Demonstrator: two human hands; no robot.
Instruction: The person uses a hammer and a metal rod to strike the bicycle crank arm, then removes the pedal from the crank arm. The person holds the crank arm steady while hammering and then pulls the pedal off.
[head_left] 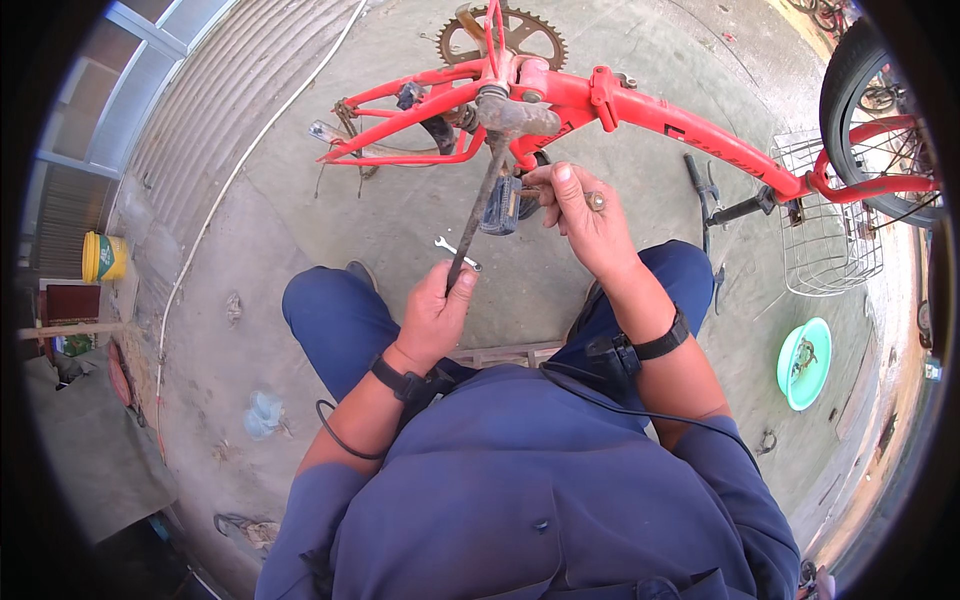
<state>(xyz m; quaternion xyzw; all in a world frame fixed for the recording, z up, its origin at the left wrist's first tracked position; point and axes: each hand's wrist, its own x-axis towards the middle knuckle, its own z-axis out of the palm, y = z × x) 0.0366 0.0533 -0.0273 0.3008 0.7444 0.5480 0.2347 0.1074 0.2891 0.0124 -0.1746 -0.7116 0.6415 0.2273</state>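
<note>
My left hand (436,315) is wrapped round the lower end of the handle of a worn metal hammer (478,215). The grey hammer head (520,117) overlaps the middle of a red bicycle frame (690,130). Just right of the handle is a black pedal (502,207). My right hand (585,215) is closed on a short metal rod (596,201) with a rounded end, beside the pedal; the fingers partly hide the rod. A small open-end wrench (452,250) lies on the ground, near my left hand.
A rusty chainring (535,40) stands at the frame's far side. To the right are a wheel (870,110), a wire basket (825,240) and a green basin (804,364) with small parts. A yellow bucket (104,257) and a pale hose (225,190) are on the left.
</note>
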